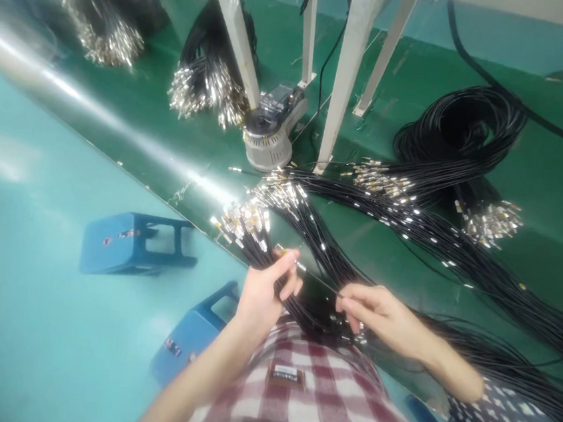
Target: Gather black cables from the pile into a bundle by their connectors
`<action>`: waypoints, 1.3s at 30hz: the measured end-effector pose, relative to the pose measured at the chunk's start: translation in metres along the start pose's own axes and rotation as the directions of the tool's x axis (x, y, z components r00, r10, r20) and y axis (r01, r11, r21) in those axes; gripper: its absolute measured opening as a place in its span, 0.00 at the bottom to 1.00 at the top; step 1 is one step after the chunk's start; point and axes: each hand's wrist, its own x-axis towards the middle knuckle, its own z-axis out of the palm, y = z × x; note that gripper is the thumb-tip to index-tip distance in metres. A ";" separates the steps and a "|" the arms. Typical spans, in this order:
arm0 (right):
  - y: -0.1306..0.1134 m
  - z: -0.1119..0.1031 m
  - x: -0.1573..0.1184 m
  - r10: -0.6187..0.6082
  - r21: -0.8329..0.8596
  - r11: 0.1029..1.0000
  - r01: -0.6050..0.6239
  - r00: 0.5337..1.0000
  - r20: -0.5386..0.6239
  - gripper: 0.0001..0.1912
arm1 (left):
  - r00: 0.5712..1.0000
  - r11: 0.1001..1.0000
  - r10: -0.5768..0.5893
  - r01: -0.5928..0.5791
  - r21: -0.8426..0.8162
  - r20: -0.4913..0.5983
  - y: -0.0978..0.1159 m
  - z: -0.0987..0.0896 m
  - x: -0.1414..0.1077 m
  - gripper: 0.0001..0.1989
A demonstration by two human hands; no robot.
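One thin black cable (321,282) stretches between my two hands above the green table. My left hand (270,283) pinches it near its metal-tipped end, with thumb and forefinger together. The fingertips of my right hand (369,307) are closed on the same cable farther along. Just beyond my left hand lies a bundle of cable ends with shiny metal tips (244,224); its black cables pass beneath my left hand toward my lap. Another black bundle (329,239) runs behind my hands.
A grey dispenser-like device (268,146) stands by white table legs (346,77). Coiled black cables (461,132) lie at the back right, more tipped bundles (207,86) at the back left. Two blue stools (112,243) stand on the floor at left.
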 end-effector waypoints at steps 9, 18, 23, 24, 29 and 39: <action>-0.052 0.022 0.045 -0.355 -0.505 0.839 0.204 0.908 -0.222 0.16 | 0.999 0.997 0.048 -0.049 0.061 0.024 0.002 0.001 -0.009 0.09; -0.013 -0.005 -0.005 -0.171 -0.386 0.911 0.143 0.984 -0.039 0.18 | 1.000 0.999 0.016 -0.016 -0.038 -0.004 -0.001 -0.006 -0.009 0.09; -0.027 -0.027 -0.004 -0.040 -0.336 0.932 0.134 0.962 0.272 0.13 | 0.999 1.000 0.024 -0.024 -0.007 0.032 0.000 -0.002 -0.014 0.08; -0.032 -0.027 0.000 -0.033 -0.350 0.929 0.119 0.970 0.242 0.12 | 0.999 1.000 0.024 -0.024 -0.006 0.031 0.000 -0.001 -0.015 0.07; -0.043 -0.012 0.013 -0.058 -0.330 0.941 0.077 0.996 0.067 0.14 | 1.000 0.999 0.017 -0.017 -0.027 -0.012 0.001 -0.002 -0.011 0.08; -0.027 0.030 0.047 -0.003 -0.204 0.979 -0.016 0.996 -0.089 0.19 | 0.994 0.994 -0.073 0.079 -0.075 0.082 0.002 -0.021 0.008 0.16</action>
